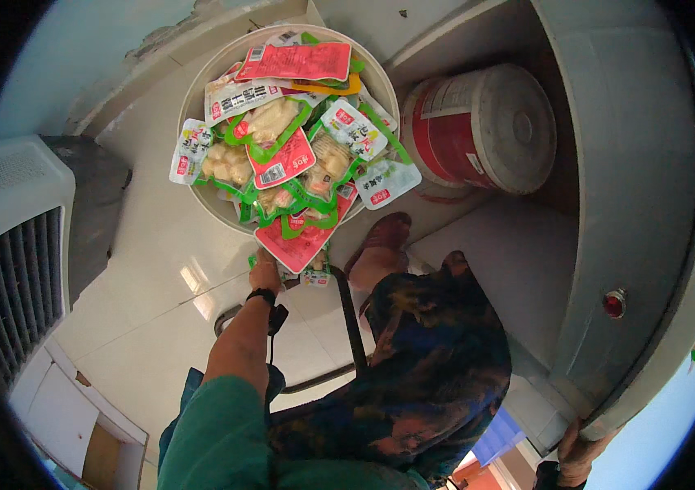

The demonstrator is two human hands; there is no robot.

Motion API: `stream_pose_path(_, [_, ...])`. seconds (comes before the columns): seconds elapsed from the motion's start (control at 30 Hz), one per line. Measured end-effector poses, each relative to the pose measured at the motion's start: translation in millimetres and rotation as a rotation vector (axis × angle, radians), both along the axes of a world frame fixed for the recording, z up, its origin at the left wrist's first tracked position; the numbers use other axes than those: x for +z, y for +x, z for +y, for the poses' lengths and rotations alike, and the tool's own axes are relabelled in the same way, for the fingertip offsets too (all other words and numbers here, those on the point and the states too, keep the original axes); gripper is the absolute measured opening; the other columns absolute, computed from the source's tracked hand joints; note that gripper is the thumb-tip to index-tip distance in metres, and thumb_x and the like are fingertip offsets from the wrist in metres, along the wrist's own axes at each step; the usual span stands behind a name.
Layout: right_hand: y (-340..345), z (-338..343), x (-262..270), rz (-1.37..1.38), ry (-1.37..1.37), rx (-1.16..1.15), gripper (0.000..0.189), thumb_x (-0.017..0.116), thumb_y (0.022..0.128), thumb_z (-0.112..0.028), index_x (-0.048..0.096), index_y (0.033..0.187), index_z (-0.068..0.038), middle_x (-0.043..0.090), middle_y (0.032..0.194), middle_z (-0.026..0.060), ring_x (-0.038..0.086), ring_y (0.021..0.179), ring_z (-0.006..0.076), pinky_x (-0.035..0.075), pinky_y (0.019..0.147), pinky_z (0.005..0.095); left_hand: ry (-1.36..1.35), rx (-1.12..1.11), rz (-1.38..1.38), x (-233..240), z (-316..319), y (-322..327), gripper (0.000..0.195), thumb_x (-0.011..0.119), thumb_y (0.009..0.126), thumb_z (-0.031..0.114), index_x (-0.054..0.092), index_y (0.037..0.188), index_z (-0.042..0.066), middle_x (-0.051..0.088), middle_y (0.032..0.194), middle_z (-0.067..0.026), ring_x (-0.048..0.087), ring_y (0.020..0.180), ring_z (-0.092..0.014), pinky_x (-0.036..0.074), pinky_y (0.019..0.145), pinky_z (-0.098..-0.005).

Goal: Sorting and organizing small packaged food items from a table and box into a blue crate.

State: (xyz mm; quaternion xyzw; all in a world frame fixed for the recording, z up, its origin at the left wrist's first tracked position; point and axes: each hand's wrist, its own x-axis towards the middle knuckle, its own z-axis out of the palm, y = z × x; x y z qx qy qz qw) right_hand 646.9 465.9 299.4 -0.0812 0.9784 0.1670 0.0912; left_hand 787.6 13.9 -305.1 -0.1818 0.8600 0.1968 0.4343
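A round white tub (186, 98) stands on the floor, heaped with vacuum-packed food pouches in clear, green, red and white film. One red pouch (298, 242) hangs over the tub's near rim. Just below it my left hand (266, 274) reaches down among several pouches (316, 277) beneath the rim; its fingers are mostly hidden by the red pouch, so its grasp does not show. At the lower right my right hand (580, 454) rests on the corner of a grey counter (623, 214), its fingers curled around the edge.
A red and white plastic bucket (451, 131) lies on its side under the counter. On the left stands a white appliance with a black grille (20, 288). A black metal chair frame (350, 318) is beside my legs. A foot in a dark red shoe (384, 236) is near the tub.
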Motion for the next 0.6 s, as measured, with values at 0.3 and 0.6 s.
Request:
stream_pose_path(0.3, [22.3,29.9,6.7,0.019,-0.069,-0.079,0.061,0.057,0.084,-0.007,0.029,0.136,0.007,0.039,0.134,0.0262,0.040,0.125,0.0385,0.027,0.106,0.0439,-0.089,0.132,-0.060,12.7,1.6,-13.3,0.033,0.051,0.085,0.007,0.052,0.118,0.010,0.054,0.113,-0.0158,0.065,0.087,-0.033,0.054,0.071,-0.0432])
stream_pose_path(0.6, [24.7,24.9,2.6,0.052,-0.034,-0.097,0.063,0.060,0.083,-0.008,0.028,0.136,0.006,0.041,0.131,0.0275,0.042,0.122,0.0393,0.028,0.105,0.0441,-0.249,0.391,-0.085,26.9,-12.3,-7.8,0.019,0.063,0.082,0.024,0.067,0.092,0.008,0.059,0.103,-0.0169,0.064,0.086,-0.033,0.053,0.072,-0.0409])
